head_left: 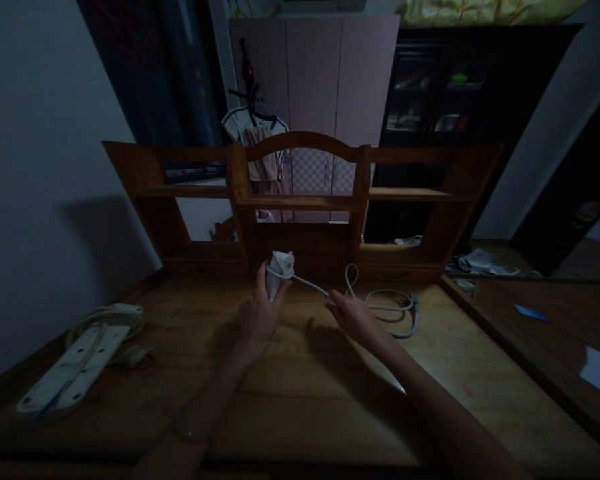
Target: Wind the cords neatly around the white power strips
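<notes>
My left hand grips a white, power-adapter-like block upright above the desk, its fingers wrapped round the lower part. One turn of pale cord passes round the block near its top. From there the cord runs taut to my right hand, which pinches it. Past that hand, the rest of the cord lies in loose loops on the desktop, ending at a grey plug. The exact kind of block is unclear in the dim light.
On the left of the wooden desk lies a long white power strip with its cord coiled over it and a plug beside it. A wooden shelf unit rises along the back edge. A lower wooden surface with papers adjoins on the right.
</notes>
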{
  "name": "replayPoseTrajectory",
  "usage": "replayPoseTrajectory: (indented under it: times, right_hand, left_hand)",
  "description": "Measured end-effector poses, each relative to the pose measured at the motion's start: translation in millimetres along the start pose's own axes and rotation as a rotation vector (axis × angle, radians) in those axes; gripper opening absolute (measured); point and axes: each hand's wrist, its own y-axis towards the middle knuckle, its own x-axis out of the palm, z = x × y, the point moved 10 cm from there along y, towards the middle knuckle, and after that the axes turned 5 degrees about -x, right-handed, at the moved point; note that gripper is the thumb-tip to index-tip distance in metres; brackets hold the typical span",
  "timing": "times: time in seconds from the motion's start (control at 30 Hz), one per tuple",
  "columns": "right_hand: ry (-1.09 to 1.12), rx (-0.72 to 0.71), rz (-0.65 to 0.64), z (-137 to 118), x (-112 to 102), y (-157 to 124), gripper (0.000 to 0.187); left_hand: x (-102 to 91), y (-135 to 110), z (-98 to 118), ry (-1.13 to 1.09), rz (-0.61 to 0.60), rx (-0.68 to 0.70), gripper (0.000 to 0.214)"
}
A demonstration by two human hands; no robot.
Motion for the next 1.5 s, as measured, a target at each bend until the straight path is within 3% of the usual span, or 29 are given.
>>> replayPoseTrajectory:
  times: [0.17, 0.33, 0.47, 0.63, 0.77, 0.9, 1.07, 1.2, 1.33, 1.4, 1.5]
  right_hand:
    - [-0.102, -0.168, 0.109, -25.7, -19.9, -2.6, 0.027]
    - [-0.185, -0.472, 0.245, -70.2, -42.0, -17.2, 0.021]
    - [-0.2, -0.535, 0.278, -75.4, -50.9, -25.1, 0.021]
    - [-0.196, -0.568, 0.264, -76.2, -49.6, -26.0, 0.022]
    - [-0.175, -0.468, 0.321, -59.9, -58.5, -20.3, 0.02]
    - [-0.113, -0.318, 0.344, -33.3, -72.1, -14.4, 0.035]
    - [0.094, -0.247, 0.25, -22.6, -70.4, -8.5, 0.046]
    - [0.388, -0.044, 0.13, -2.1, -52.8, -1.1, 0.054]
    - [0.676, 0.125, -0.009, 17.2, -21.7, 4.0, 0.057]
    - [0.757, 0.15, -0.013, 19.5, -12.5, 6.0, 0.057]
    - [0.766, 0.074, 0.024, 5.6, -10.1, 8.9, 0.052]
  left_hand:
    - [5.2, 7.0, -2.6, 0.281, 0.005, 0.048, 0.076]
    - [20.9, -11.3, 25.4, 0.319, -0.054, 0.265, 0.069]
    - [41.8, -29.7, 42.8, 0.314, -0.173, 0.476, 0.069]
    - [58.4, -41.4, 45.8, 0.269, -0.266, 0.617, 0.066]
    - [63.0, -51.3, 52.3, 0.191, -0.35, 0.708, 0.06]
    - [61.0, -64.6, 63.6, 0.096, -0.403, 0.812, 0.057]
    - [59.9, -94.7, 78.4, 0.014, -0.472, 1.04, 0.054]
    - [52.4, -112.4, 84.9, -0.062, -0.46, 1.151, 0.054]
    - [30.8, -104.3, 83.8, -0.283, -0.362, 1.051, 0.05]
    - [18.3, -84.9, 75.6, -0.418, -0.28, 0.861, 0.052]
    - [5.6, -51.0, 51.1, -0.576, -0.151, 0.48, 0.067]
